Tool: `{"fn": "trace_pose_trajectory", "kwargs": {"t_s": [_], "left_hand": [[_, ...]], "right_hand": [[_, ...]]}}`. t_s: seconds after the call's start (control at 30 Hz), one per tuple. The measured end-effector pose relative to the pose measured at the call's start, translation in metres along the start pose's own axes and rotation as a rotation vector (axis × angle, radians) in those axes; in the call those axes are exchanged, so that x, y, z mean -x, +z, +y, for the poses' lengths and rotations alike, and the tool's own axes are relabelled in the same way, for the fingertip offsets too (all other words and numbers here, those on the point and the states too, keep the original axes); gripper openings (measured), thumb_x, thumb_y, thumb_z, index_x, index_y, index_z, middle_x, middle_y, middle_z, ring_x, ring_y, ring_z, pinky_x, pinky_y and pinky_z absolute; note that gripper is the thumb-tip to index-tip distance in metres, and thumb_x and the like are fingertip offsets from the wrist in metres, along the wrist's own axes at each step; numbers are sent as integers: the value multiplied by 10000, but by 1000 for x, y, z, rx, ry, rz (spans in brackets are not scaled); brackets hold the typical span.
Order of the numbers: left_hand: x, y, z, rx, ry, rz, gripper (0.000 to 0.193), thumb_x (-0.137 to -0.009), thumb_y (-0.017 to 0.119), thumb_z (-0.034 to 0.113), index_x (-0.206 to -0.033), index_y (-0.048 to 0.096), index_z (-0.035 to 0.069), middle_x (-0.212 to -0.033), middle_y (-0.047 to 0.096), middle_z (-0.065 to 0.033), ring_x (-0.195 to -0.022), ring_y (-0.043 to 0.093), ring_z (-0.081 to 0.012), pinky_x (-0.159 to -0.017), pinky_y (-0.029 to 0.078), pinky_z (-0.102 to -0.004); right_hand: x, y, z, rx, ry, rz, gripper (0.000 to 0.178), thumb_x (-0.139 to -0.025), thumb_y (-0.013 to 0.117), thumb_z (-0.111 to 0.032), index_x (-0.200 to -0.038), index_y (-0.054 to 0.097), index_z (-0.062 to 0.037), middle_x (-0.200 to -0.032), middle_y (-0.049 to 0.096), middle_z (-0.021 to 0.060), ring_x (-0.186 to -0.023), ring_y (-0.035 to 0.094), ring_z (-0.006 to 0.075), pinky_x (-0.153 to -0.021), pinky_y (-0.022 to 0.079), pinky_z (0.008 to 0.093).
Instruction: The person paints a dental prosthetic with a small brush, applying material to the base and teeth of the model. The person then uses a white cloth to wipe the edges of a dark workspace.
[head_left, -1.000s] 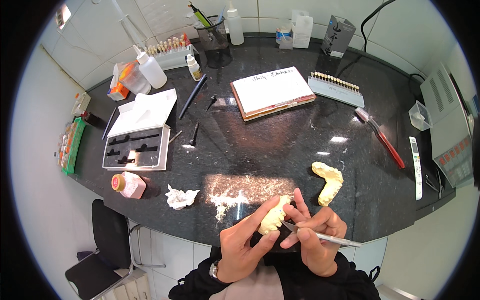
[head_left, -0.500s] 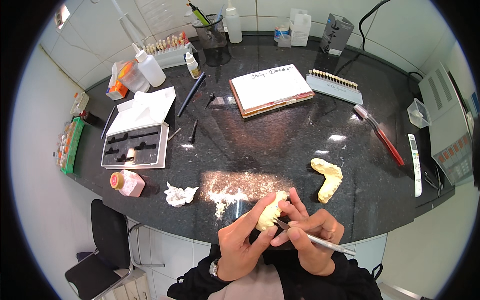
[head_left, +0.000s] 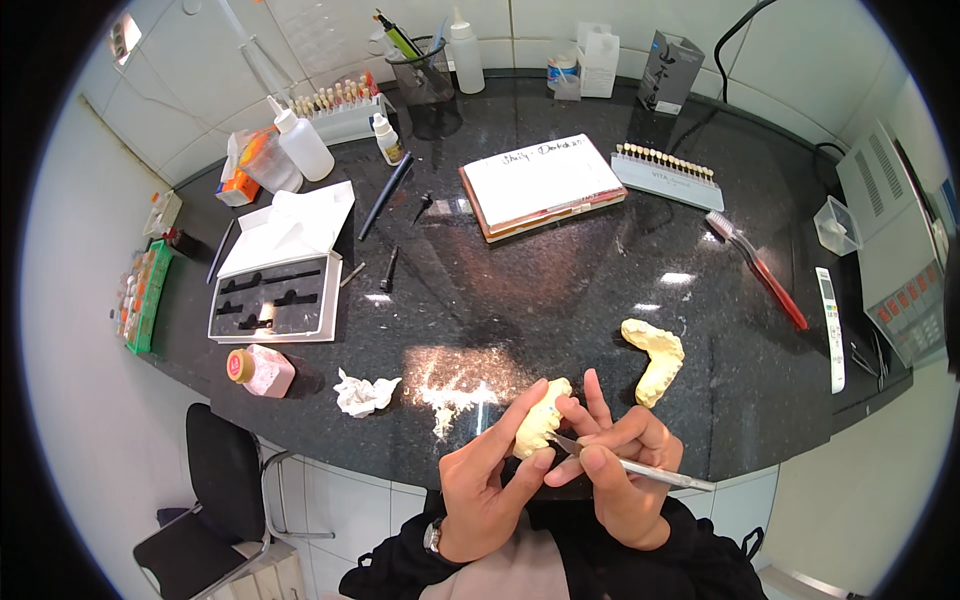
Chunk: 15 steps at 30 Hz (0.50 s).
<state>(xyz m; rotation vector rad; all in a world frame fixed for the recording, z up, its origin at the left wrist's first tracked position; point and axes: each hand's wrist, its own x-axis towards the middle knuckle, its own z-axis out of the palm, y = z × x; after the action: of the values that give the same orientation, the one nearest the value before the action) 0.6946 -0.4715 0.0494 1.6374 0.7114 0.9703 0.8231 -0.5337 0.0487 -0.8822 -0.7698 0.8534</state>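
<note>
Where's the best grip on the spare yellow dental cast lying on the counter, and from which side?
Probably a pinch from above across the lower limb of the spare yellow cast, where it runs straight. It lies flat on the black counter, a curved arch with open surface all round, apart from the right hand and left hand, which hold another cast and a metal knife.

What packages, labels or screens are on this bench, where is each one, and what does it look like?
Dark grey carton: back edge, tall, upright.
White carton: left of it, smaller, upright.
Open white case: left side, flat, black foam insert.
Orange and white packet: far left, behind a squeeze bottle.
Pink jar: front left, lying down, tan lid.
Grey machine: right edge, panel with red buttons.
</note>
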Motion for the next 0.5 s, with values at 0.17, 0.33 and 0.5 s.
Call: {"fn": "trace_pose_trajectory", "kwargs": {"t_s": [0.17, 0.33, 0.5], "left_hand": [[5, -3, -3, 41, -95, -18, 482, -879, 647, 60, -1330, 503, -31, -1176, 640, -167, -963, 621, -120, -758, 492, -231], [3, -2, -1, 30, -51, -17, 489, -871, 656, 57, -1329, 508, -24, -1188, 638, -162, -984, 621, -123, -778, 488, -232], [3, -2, -3, -17, 5, -6, 489, -873, 660, 78, -1331, 514, -7, -1179, 646, -149, -867, 625, -87, -689, 480, -205]], "right_hand": [[1, 2, -1, 48, -42, -14, 43, -886, 602, -12, -884, 559, -10, -765, 709, 175, -1126, 593, 372, -1157, 77, 532], [0, 11, -3, 89, -38, 87, 123, -869, 608, -79, -820, 509, -26, -612, 660, 191, -1029, 647, 359, -1160, 142, 530], [1, 9, -2, 95, -45, 70, 123, -867, 614, -69, -812, 515, -22, -617, 662, 192, -1036, 645, 349, -1154, 180, 527]]}}
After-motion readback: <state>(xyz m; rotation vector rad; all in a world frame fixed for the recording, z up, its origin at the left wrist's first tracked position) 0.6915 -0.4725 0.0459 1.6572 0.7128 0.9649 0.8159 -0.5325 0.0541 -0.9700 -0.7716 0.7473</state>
